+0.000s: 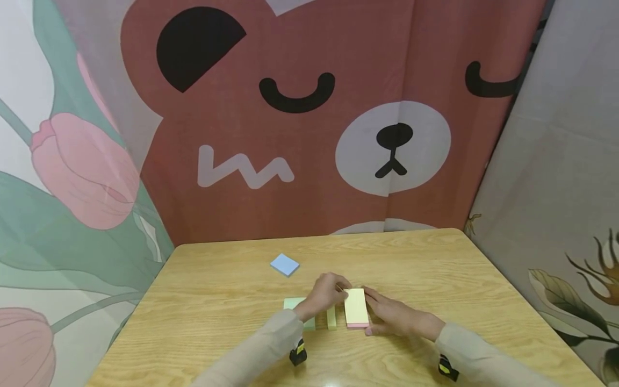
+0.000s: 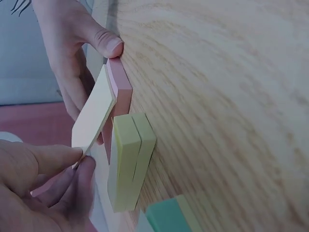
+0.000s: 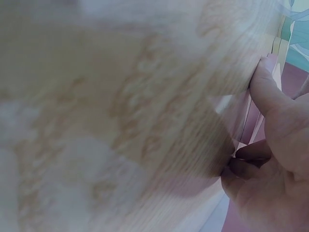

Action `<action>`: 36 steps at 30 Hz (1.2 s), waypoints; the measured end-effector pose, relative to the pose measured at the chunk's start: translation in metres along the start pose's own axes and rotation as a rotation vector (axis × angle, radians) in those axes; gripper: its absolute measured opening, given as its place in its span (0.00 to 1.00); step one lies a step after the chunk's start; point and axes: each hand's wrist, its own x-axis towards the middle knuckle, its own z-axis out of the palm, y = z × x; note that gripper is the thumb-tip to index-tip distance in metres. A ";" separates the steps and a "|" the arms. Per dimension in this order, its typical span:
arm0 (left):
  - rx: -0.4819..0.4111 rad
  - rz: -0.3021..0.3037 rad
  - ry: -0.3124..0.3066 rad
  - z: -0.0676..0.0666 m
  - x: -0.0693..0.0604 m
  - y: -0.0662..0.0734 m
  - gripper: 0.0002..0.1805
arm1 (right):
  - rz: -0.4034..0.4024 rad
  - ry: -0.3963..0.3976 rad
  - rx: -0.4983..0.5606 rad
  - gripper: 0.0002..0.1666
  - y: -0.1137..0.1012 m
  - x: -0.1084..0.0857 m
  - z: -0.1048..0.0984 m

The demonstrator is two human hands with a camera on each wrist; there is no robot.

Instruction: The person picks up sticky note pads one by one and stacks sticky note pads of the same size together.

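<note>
My left hand [image 1: 323,295] pinches the far-left corner of a thin, pale yellow sticky note pad [image 1: 357,305] between thumb and fingertips. Beneath that pad lies a thicker pink sticky note pad [image 1: 358,325]; in the left wrist view the yellow one tilts slightly off the pink pad [image 2: 121,87]. From the right, my right hand [image 1: 394,314] grips the pink pad's side, thumb at its near corner and fingers farther back. Just left of this pair is a narrow yellow pad stack [image 1: 331,318]. A green pad [image 1: 293,302] sits partly hidden under my left forearm.
A blue sticky note pad [image 1: 285,264] lies farther back on the wooden table [image 1: 217,301]. Behind the table hangs a curtain [image 1: 314,209] with a bear print, and floral curtains flank both sides.
</note>
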 end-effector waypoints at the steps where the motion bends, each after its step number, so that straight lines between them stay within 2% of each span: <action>1: 0.025 0.009 0.004 0.001 0.000 0.000 0.09 | 0.003 -0.002 0.006 0.55 0.000 0.000 0.000; 4: 0.074 0.039 0.008 0.002 0.001 -0.001 0.09 | 0.001 -0.001 -0.001 0.55 -0.001 0.000 0.000; 11: 0.118 0.024 0.011 0.004 0.001 -0.002 0.08 | -0.006 -0.004 -0.003 0.55 -0.003 -0.001 -0.001; 16: 0.232 0.016 0.034 0.006 0.000 -0.001 0.07 | -0.002 -0.013 0.012 0.55 -0.002 -0.002 -0.001; 20: 0.293 0.014 0.055 0.008 0.000 -0.002 0.07 | 0.004 -0.002 -0.017 0.55 -0.001 -0.002 0.000; 26: 0.332 0.033 0.068 0.010 0.001 -0.006 0.08 | -0.001 0.002 -0.031 0.54 -0.002 -0.002 0.000; 36: 0.364 0.050 0.034 0.014 0.000 -0.011 0.08 | -0.012 0.003 -0.052 0.53 -0.003 -0.002 0.000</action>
